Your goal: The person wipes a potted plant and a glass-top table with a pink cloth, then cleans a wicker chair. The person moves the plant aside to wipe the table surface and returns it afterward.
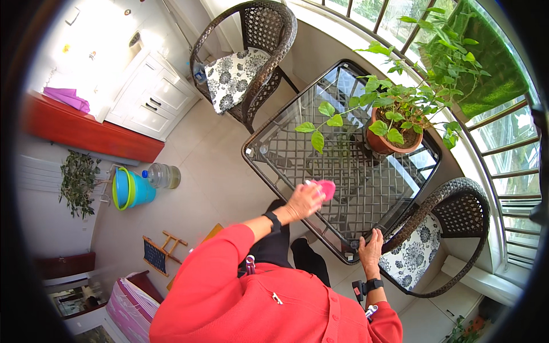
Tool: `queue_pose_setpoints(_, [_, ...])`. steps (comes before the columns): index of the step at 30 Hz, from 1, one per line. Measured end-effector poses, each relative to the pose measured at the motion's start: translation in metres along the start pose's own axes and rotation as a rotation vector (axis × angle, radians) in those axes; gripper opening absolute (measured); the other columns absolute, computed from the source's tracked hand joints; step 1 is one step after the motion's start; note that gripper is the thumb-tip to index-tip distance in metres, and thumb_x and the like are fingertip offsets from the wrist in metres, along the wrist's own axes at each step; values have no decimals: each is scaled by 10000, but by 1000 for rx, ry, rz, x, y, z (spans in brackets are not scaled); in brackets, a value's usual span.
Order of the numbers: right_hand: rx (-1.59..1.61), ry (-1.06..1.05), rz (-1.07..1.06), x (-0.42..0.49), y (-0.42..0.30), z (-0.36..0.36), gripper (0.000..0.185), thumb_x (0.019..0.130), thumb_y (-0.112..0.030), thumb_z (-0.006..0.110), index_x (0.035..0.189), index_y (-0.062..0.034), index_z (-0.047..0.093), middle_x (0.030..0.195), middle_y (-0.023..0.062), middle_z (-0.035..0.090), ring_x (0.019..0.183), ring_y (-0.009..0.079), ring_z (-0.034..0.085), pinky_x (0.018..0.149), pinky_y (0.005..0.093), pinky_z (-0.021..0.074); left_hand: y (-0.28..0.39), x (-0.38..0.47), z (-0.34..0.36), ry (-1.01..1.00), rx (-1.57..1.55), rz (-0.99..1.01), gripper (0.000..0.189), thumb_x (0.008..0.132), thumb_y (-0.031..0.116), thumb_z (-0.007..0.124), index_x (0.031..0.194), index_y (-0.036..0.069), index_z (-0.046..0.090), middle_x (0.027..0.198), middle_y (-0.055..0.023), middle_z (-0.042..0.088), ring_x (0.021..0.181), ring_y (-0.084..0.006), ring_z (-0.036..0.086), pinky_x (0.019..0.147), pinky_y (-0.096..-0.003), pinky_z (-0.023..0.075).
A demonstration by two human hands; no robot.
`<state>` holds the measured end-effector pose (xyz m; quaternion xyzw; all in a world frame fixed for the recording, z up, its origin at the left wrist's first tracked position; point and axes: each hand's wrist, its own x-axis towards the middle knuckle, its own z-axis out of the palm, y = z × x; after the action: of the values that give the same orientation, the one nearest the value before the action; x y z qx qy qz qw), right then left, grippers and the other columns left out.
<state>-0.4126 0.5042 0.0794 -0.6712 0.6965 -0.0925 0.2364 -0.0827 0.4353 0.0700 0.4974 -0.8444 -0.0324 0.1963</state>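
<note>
My left hand (pixel 305 200) is closed on a pink cloth (pixel 327 190), which rests on the glass-topped wicker table (pixel 283 141) near its left edge. The fingers are slightly blurred and hide part of the cloth. My right hand (pixel 371 249) lies on the table's near corner, fingers spread over the rim and holding nothing. It is beside the armrest of a woven chair (pixel 465 206). A terracotta pot (pixel 381 139) with a leafy plant (pixel 386 100) stands towards the far right side of the tabletop, and its stems trail over the glass.
Another woven chair (pixel 287 25) with a floral cushion (pixel 233 77) stands beyond the table. Barred windows (pixel 510 150) curve along the right. On the floor at left are a blue bucket (pixel 143 188), a large plastic bottle (pixel 173 176) and a small folding stool (pixel 155 256).
</note>
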Motion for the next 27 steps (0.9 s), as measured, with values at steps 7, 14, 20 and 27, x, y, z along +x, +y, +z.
queue_pose_setpoints(7, [-268, -186, 119, 14, -41, 14, 1034, 754, -454, 770, 1410, 165, 263, 1473, 394, 210, 1409, 492, 182, 1185, 478, 160, -115, -13, -14, 92, 163, -263, 230, 821, 187, 609, 1044, 144, 642, 1116, -43, 619, 1076, -239, 583, 835, -437, 422])
queue_pose_setpoints(14, [-500, -381, 188, 32, -52, 20, 1150, 729, -578, 741, 1375, 238, 254, 1442, 442, 237, 1410, 506, 187, 1194, 484, 100, -262, -17, -60, 328, 172, -565, 244, 782, 96, 648, 1025, 120, 657, 1040, -75, 605, 949, -299, 551, 785, -420, 464])
queue_pose_setpoints(20, [-597, -490, 242, 44, -54, 23, 1206, 683, -611, 763, 1351, 261, 268, 1421, 438, 289, 1401, 521, 201, 1189, 500, 112, -174, -12, -54, 54, -44, -83, 256, 818, 185, 621, 1063, 118, 654, 1088, -76, 612, 1028, -265, 600, 822, -399, 468])
queue_pose_setpoints(27, [-590, -518, 299, 43, -48, 31, 1210, 676, -587, 773, 1379, 242, 240, 1455, 438, 222, 1423, 507, 151, 1199, 485, 79, -222, 13, -33, -59, 25, 140, 291, 836, 207, 587, 1121, 169, 638, 1231, -65, 603, 1158, -233, 558, 920, -421, 442])
